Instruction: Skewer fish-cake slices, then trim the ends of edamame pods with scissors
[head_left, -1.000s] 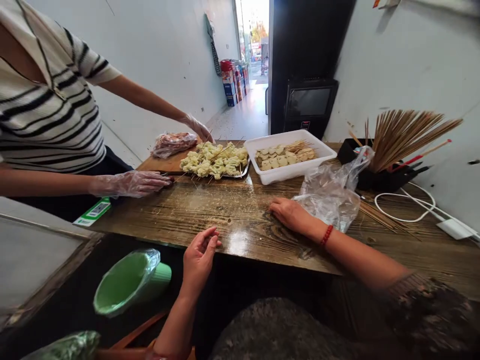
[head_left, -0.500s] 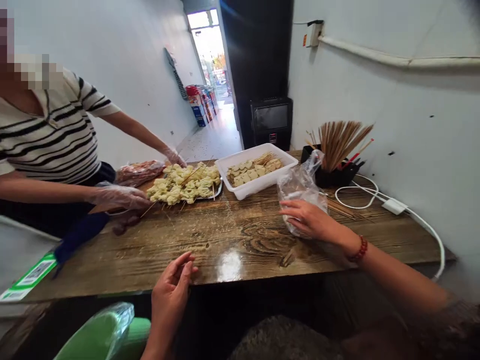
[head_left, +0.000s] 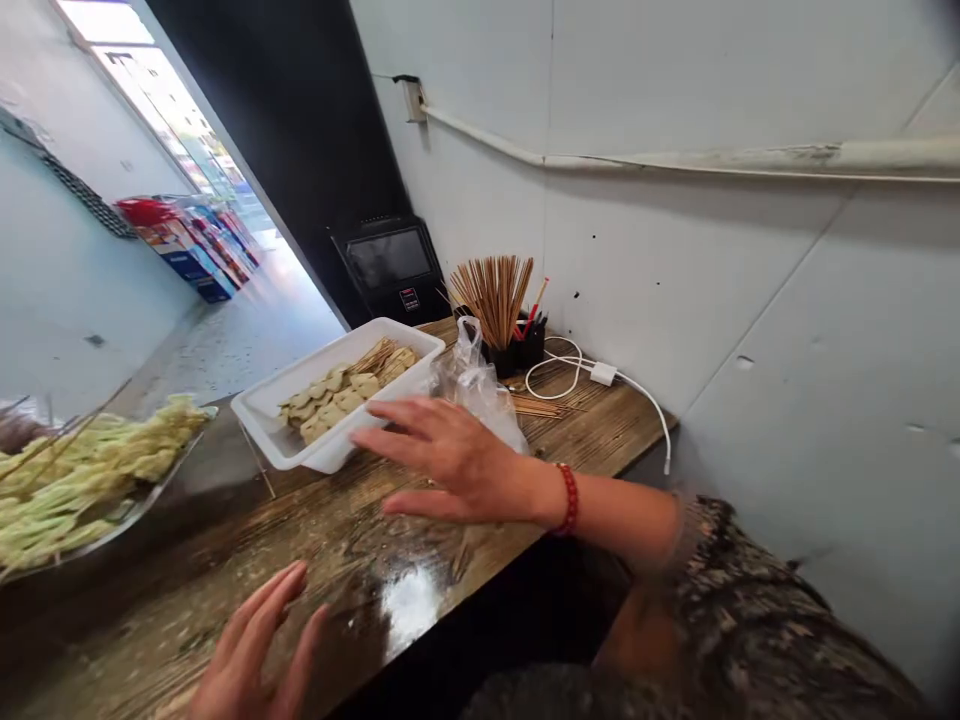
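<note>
My right hand, with a red bead bracelet at the wrist, hovers over the wooden counter with fingers spread and nothing in them. Just behind it lies a crumpled clear plastic bag. Beyond my fingertips stands a white plastic tub of skewered pale slices. My left hand is at the counter's near side, low in view, fingers apart and empty. Skewered cauliflower is heaped on a metal tray at the left, cut off by the frame.
At the back, a black holder is filled with bamboo skewers and pens. A white cable curls by the wall at the right, near loose skewers. A black screen device stands behind the counter.
My view has swung right, so the gloved co-worker is out of sight. My right hand has come away from the plastic bag, leftward toward the tub. The fingers of my left hand have opened.
</note>
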